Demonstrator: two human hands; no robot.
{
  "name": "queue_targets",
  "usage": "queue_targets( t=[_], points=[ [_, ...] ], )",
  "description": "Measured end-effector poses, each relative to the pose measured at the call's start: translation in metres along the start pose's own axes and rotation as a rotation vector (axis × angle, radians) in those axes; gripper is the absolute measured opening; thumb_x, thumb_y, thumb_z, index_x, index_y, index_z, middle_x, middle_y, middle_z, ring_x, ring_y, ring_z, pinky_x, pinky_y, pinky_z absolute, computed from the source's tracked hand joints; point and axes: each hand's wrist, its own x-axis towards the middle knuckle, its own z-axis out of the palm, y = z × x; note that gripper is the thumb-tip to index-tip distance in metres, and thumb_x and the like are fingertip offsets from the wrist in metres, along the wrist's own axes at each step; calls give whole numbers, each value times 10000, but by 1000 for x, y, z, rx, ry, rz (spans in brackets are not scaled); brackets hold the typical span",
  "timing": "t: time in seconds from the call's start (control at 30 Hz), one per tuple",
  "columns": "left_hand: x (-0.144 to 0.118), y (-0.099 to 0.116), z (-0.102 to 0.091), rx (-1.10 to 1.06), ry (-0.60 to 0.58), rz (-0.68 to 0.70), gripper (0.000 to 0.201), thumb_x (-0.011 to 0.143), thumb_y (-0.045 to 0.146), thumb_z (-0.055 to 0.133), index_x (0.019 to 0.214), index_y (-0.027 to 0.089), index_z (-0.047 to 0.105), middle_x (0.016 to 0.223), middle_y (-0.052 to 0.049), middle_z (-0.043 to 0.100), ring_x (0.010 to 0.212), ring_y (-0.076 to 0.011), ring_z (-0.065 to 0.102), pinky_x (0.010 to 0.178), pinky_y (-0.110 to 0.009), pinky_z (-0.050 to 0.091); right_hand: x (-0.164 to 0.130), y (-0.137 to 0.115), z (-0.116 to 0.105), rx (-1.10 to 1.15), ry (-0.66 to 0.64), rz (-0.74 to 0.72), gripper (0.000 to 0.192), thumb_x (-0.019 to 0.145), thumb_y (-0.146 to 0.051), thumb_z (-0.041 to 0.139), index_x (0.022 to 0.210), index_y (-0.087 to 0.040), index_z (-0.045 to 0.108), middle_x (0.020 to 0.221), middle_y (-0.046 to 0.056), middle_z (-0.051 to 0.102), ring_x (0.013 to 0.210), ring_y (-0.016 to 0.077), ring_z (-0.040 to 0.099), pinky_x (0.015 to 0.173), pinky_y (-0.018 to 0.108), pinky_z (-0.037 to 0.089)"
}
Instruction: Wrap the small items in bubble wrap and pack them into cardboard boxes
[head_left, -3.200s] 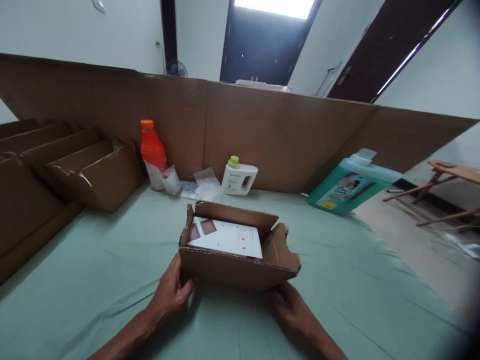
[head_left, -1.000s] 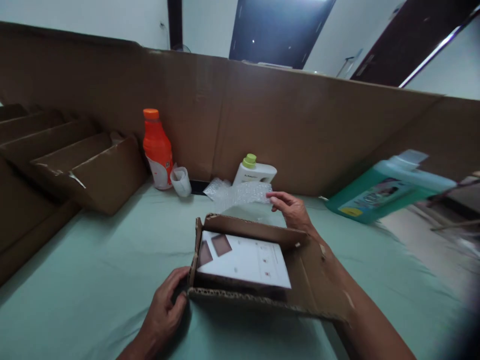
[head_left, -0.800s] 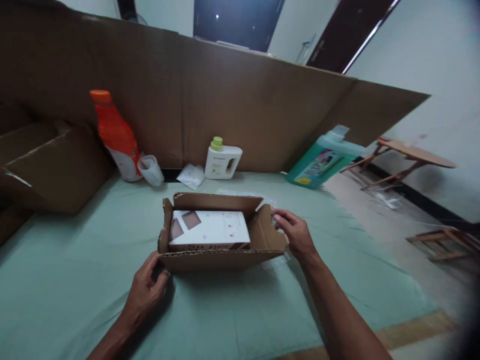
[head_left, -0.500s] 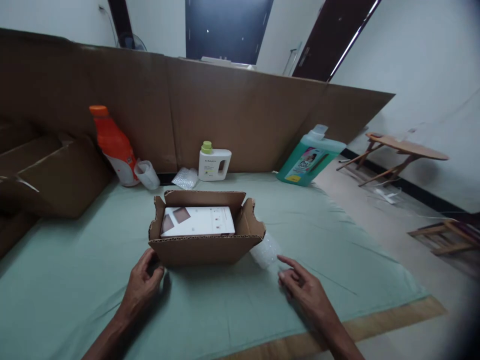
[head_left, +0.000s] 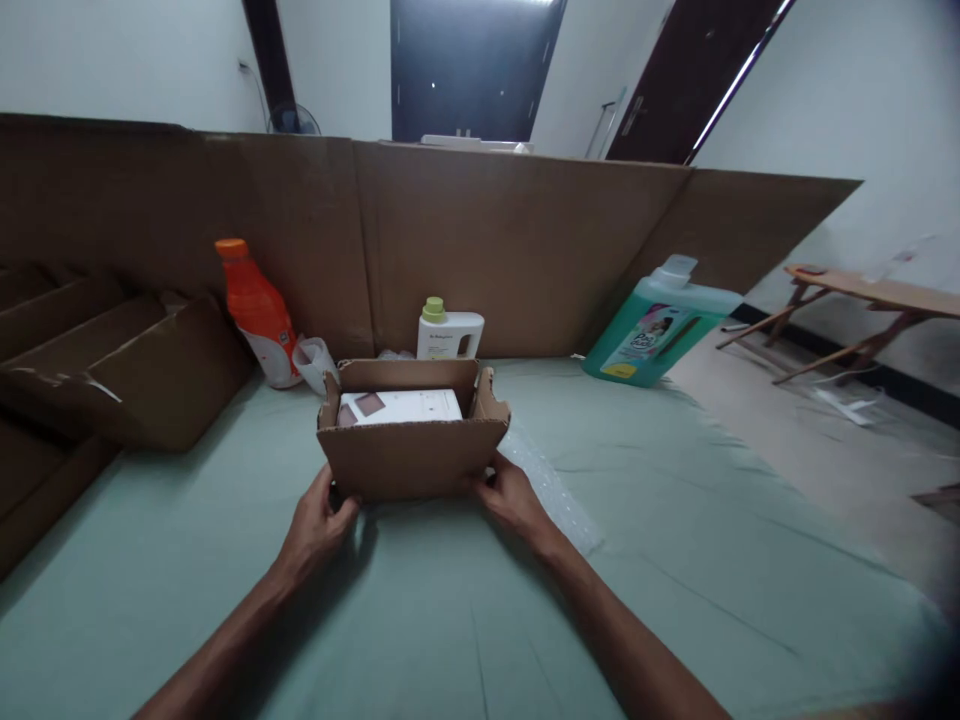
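Left hand (head_left: 319,522) and right hand (head_left: 510,497) clasp the near lower corners of the open cardboard box (head_left: 411,455) on the green sheet (head_left: 675,520), bubble wrap (head_left: 551,490) just right of it

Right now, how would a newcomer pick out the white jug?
Find the cardboard wall behind the green sheet. At its foot, just behind the open box, stands the white jug. Only it has a lime-green cap; its neighbours are orange and teal.

Centre of frame: plain brown corrugated cardboard box (head_left: 411,455) holding a white flat carton (head_left: 401,406) printed with two brown squares. Pale green cloth-covered surface (head_left: 225,560) below. Upper left: orange plastic bottle (head_left: 257,312); upper right: teal jug (head_left: 660,322) with white cap.
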Motion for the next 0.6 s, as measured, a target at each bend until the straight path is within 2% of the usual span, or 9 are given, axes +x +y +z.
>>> queue_targets(
  t=[0.13, 0.23, 0.3, 0.37, 0.43, 0.53, 0.6],
  points=[
    [46, -9, 9, -18, 21, 11, 477, 762, 345, 556, 1195, 152, 608, 739, 13, 581, 581, -134, 463, 582, -250, 412, 45, -2, 9, -9, 27, -24, 441, 757, -285, 621, 1176, -152, 643, 1095, 111, 732, 914, 253, 655, 791, 345, 502],
    [62, -15, 16, -88, 14, 43, 580, 774, 312, 555, 1331, 151, 535, 969, -52, 669, 747, -159, 577, 708, -270, 471, 57, 4, 7, -41, 35, -31, 470, 774, -297, 601, 1219, -149, 638, 1122, 113, 731, 953, 253, 666, 810, 348, 514],
    [58, -19, 14, -99, 2, 51, 653, 796, 295, 562, 1429, 173, 455, 1186, -108, 665, 973, -205, 627, 855, -312, 487, 48, 13, -5, -74, 60, -34, 467, 801, -329, 577, 1234, -165, 640, 1191, 121, 712, 1029, 263, 658, 842, 364, 518],
    [41, -26, 6, -74, -1, 19, 715, 820, 312, 582, 1496, 194, 382, 1365, -156, 598, 1193, -267, 591, 991, -391, 463, 27, 30, -25, -113, 104, -33, 449, 816, -371, 570, 1215, -183, 655, 1262, 133, 682, 1142, 290, 619, 920, 407, 498],
    [14, -36, -5, -35, -8, -22, 716, 836, 363, 598, 1501, 198, 392, 1449, -182, 541, 1295, -320, 546, 1053, -476, 442, 1, 51, -45, -233, 173, -10, 432, 810, -401, 585, 1177, -189, 671, 1277, 146, 675, 1196, 326, 590, 988, 462, 460],
    [-39, -47, -16, 15, -24, 3, 578, 853, 419, 592, 1385, 195, 555, 1440, -175, 560, 1310, -345, 547, 1072, -525, 451, -35, 78, -62, -516, 277, 93, 461, 797, -402, 611, 1188, -163, 661, 1240, 181, 689, 1146, 368, 614, 976, 504, 450],
    [-75, -49, -15, 4, -24, 36, 483, 861, 439, 592, 1285, 212, 645, 1410, -156, 594, 1320, -348, 544, 1080, -531, 455, -52, 85, -62, -592, 299, 150, 472, 791, -379, 614, 1203, -151, 650, 1176, 184, 713, 1090, 363, 640, 936, 484, 464]
  ],
)
